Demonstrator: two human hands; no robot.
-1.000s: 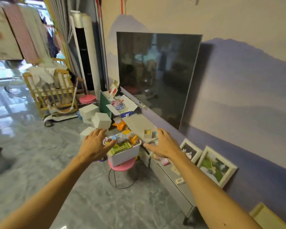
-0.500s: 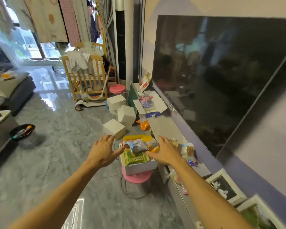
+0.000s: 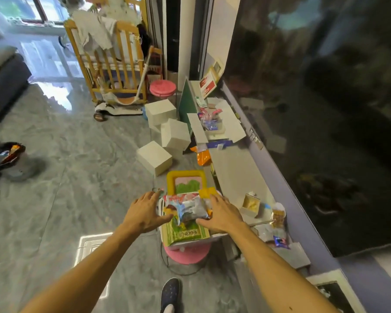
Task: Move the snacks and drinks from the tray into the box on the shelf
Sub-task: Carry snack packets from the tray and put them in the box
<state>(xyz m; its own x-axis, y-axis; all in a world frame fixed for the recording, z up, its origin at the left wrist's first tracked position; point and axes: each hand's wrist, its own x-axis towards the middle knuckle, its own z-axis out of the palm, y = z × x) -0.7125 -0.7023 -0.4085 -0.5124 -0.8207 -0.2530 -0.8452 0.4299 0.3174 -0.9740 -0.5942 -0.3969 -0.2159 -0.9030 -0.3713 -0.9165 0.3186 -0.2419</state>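
Head view looks down on a white tray (image 3: 185, 241) heaped with snack packets, set on a pink stool (image 3: 186, 255) just left of the low shelf (image 3: 235, 172) that runs under the dark screen (image 3: 314, 109). The stool brings the tray up close to shelf height, which I judge is why it sits there: a short reach across rather than a lift from the floor. The box (image 3: 198, 127) stands farther along the shelf with its flaps folded out, so the top is clear for dropping things in. A few packets already show inside it.

In the tray a blue-and-white packet (image 3: 191, 208) lies on top, across a flat green packet (image 3: 185, 232), with a yellow packet (image 3: 207, 192) at the far right corner. All of it sits loose and piled, not stacked.

Both hands flank the load. The left hand (image 3: 145, 213) is spread wide at the tray's left edge, fingers straight and pointing far, thumb angled in toward the green packet — it holds nothing. The right hand (image 3: 221, 216) is also spread, lying over the right side of the pile with its thumb against the near edge of the blue-and-white packet. Motion blur hides whether the fingers press down or only hover, and no grip has closed. Set on either side like this, the hands look ready to gather packets or brace the tray.
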